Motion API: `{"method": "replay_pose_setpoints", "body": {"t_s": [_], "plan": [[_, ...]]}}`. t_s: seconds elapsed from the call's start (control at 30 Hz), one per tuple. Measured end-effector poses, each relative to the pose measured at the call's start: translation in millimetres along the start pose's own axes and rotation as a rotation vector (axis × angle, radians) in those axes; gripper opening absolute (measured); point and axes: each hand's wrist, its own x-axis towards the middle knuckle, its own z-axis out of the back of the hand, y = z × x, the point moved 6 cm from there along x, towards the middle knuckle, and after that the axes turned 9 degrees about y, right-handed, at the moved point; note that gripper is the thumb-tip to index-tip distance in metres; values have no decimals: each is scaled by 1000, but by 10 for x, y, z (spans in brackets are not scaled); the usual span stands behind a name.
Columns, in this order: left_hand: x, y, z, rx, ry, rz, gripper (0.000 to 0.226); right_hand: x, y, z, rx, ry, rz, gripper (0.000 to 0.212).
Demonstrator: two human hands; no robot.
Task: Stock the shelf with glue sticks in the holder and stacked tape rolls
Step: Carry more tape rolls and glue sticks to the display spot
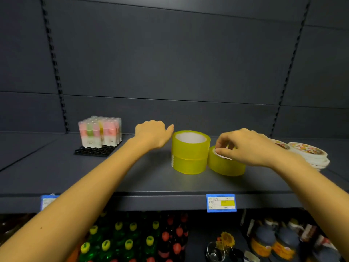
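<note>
Shelf (132, 176): dark grey board. The front edge runs across the view and carries a blue price tag (221, 202). A second tag (47, 201) at far left is partly covered by the left forearm.
Open room: bare board between the glue sticks and the tape, and a wide strip in front of the tape up to the edge. There is tall clear space above.

Glue sticks (100, 133): tight block at back left, standing upright with caps up and long axis vertical. They fill the rear of a black holder (94, 151); its front rows of sockets show as empty rings.

Tape: top roll (190, 146) sits flat on lower roll (188, 165) mid-shelf, holes facing up, sides roughly flush. Third roll (224, 166) is just right of the stack, at its side or touching; I cannot separate the two. It looks tipped, hole facing up and leftward.

Right hand (249, 146): fingers curled over the third roll, thumb and forefinger pinching its white inner rim. The hand hides most of the roll's top.
Left hand (153, 134): just left of the stack, back toward the camera, thumb reaching to the top roll's rim. The fingers are out of sight behind the knuckles, so I cannot tell its grip.

Round printed packs (309, 154) are piled at right, partly behind the right hand. Bottles (132, 239) on the level below are blurred and cut off.
</note>
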Motion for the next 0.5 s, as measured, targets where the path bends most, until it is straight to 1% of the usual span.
{"method": "replay_pose_setpoints", "body": {"t_s": [0.1, 0.2, 0.27, 0.5], "plan": [[-215, 347, 140, 113, -105, 10, 44, 166, 328, 83, 4, -51, 105, 23], [-543, 795, 267, 226, -157, 66, 32, 337, 784, 149, 18, -96, 206, 22], [-776, 1136, 360, 247, -165, 128, 26, 456, 1156, 167, 13, -121, 278, 20], [-1614, 2642, 600, 287, -122, 367, 31, 726, 2709, 53, -16, -85, 521, 23]]}}
